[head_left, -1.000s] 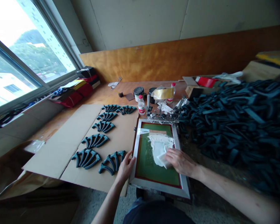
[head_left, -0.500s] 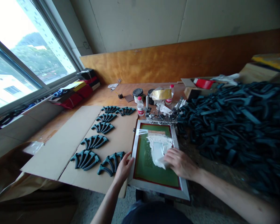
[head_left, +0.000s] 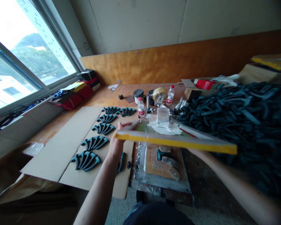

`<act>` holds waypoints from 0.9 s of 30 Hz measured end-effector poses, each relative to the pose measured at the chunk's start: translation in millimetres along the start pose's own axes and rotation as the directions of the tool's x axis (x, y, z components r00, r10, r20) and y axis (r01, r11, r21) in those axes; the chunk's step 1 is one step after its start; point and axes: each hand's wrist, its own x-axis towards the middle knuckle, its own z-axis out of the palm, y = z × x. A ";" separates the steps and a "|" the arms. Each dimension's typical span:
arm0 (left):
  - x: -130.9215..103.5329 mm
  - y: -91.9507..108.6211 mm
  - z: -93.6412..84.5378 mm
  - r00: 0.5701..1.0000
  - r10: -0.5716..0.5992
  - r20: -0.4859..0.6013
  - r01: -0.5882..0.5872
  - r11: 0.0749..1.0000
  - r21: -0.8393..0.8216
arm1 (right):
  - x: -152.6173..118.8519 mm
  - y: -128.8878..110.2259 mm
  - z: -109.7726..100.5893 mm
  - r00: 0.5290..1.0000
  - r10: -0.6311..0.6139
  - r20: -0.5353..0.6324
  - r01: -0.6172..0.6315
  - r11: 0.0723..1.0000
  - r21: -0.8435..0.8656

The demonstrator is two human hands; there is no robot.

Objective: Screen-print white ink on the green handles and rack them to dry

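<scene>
A screen-printing frame (head_left: 173,142) is tilted up, its near edge wrapped in yellow tape. My left hand (head_left: 118,139) is closed around its left corner. White ink (head_left: 175,129) lies on the mesh, and a squeegee (head_left: 163,116) rests in it with no hand on it. Below the raised frame, a dark green curved plastic part (head_left: 162,154) sits on a wooden jig (head_left: 152,164). My right forearm reaches in from the right; my right hand is hidden behind the frame, so its fingers do not show.
Fans of similar curved parts (head_left: 95,142) lie on cardboard (head_left: 81,125) at left. A large heap of them (head_left: 229,115) covers the right side. Bottles (head_left: 140,107), an ink tub (head_left: 138,93) and a tape roll (head_left: 159,93) stand behind the frame.
The screen-printing frame has swung up from lying flat, its left corner in my left hand. My right hand has let go of the squeegee and gone behind the frame. The jig is now uncovered.
</scene>
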 end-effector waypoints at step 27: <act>-117.0 -181.5 -120.4 0.662 -0.433 -0.612 0.699 0.653 0.293 | 17.9 137.3 -6.8 0.997 -0.049 -0.067 0.031 0.969 -0.247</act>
